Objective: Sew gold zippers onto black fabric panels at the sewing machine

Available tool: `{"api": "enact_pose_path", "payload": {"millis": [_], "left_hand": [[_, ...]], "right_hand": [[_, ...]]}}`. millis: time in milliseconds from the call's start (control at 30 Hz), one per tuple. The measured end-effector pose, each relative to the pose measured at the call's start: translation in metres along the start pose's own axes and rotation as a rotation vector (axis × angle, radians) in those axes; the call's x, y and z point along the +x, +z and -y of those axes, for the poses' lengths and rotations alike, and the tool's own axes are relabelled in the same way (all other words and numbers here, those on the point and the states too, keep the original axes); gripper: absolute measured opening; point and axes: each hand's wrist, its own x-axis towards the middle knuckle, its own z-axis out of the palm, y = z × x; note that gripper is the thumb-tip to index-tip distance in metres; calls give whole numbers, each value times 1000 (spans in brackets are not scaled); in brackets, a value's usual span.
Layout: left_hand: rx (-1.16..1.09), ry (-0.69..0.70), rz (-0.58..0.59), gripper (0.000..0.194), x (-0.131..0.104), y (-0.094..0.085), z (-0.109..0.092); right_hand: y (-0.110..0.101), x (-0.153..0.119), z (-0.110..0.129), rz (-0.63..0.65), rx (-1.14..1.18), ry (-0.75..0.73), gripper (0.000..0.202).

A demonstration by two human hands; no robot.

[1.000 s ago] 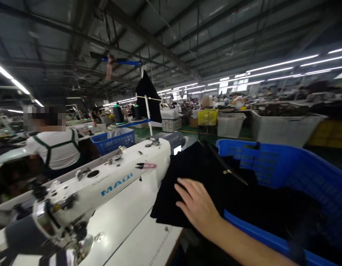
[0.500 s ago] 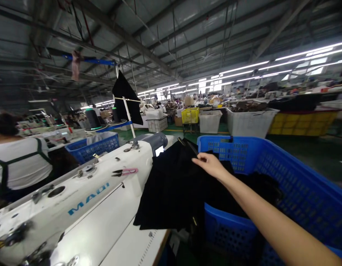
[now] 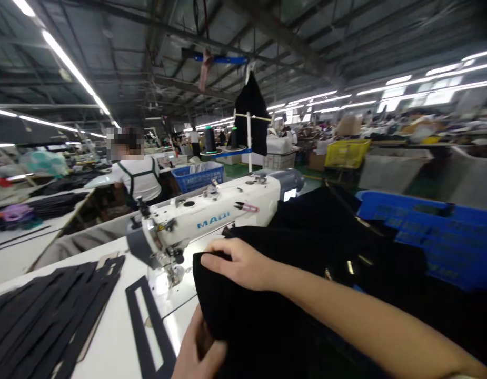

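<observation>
Black fabric spreads from the white sewing machine's bed towards the lower right. My right hand pinches its upper left corner, thumb on top and fingers behind, just right of the needle area. Lower down, my left hand is closed around the left edge of the same fabric, its thumb slightly blurred. More black cloth with gold-coloured zipper parts lies beyond my right forearm. Pink-handled thread snips rest on the machine's arm.
A black frame-shaped piece and several black strips lie on the white table at left. A blue basket stands at right. Ahead, a co-worker in white sits facing away. Thread cones stand behind the machine.
The view has swung left. My right hand has come from beside the blue basket to the machine's front, with black fabric in it. My left hand has entered view, holding the fabric edge.
</observation>
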Motion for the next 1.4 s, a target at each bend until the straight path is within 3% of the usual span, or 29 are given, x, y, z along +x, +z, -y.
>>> {"api": "enact_pose_path", "payload": {"millis": [67, 167, 300, 400, 467, 500, 633, 767, 867, 933, 1000, 1033, 1100, 1133, 1200, 1267, 1400], "left_hand": [[-385, -208, 0, 59, 4, 9, 7], [-666, -403, -52, 50, 0, -1, 17], [-666, -485, -226, 48, -13, -31, 20], [-596, -571, -299, 52, -12, -39, 18], [-464, -518, -276, 60, -9, -35, 16], [-374, -455, -272, 65, -7, -33, 15], [-61, -295, -303, 71, -10, -44, 14], [139, -262, -287, 65, -29, -70, 25], [430, -166, -274, 71, -44, -80, 27], [692, 2, -319, 71, -45, -80, 17], [890, 269, -337, 59, -35, -75, 2], [933, 413, -296, 48, -25, -70, -5], [909, 645, -25, 31, 1, -54, -14], [885, 684, 114, 25, 16, -45, -15], [873, 687, 349, 15, 47, -26, -10], [871, 636, 500, 7, 73, -13, 0], [870, 523, 620, 4, 95, -8, 10]], "right_hand": [[21, -2, -23, 15, -83, -54, 25], [18, -27, -64, -184, -251, 10, 26], [4, -75, -108, -217, -577, 172, 30], [4, -94, -112, -171, -758, 231, 52], [3, -94, -104, -101, -850, 260, 64], [2, -91, -100, -52, -889, 264, 60], [-15, -74, -98, 54, -922, 251, 22], [-30, -66, -111, -17, -1170, 194, 24], [-23, -70, -102, -144, -1293, 11, 28], [-10, -78, -87, -242, -1203, -147, 25], [8, -89, -71, -232, -1016, -239, 24], [18, -95, -66, -195, -921, -242, 26], [36, -108, -64, -123, -801, -177, 27], [43, -114, -67, -103, -790, -121, 26], [53, -123, -80, -91, -825, -13, 16], [56, -130, -94, -90, -851, 65, 10], [60, -137, -110, -143, -815, 91, 6]]}}
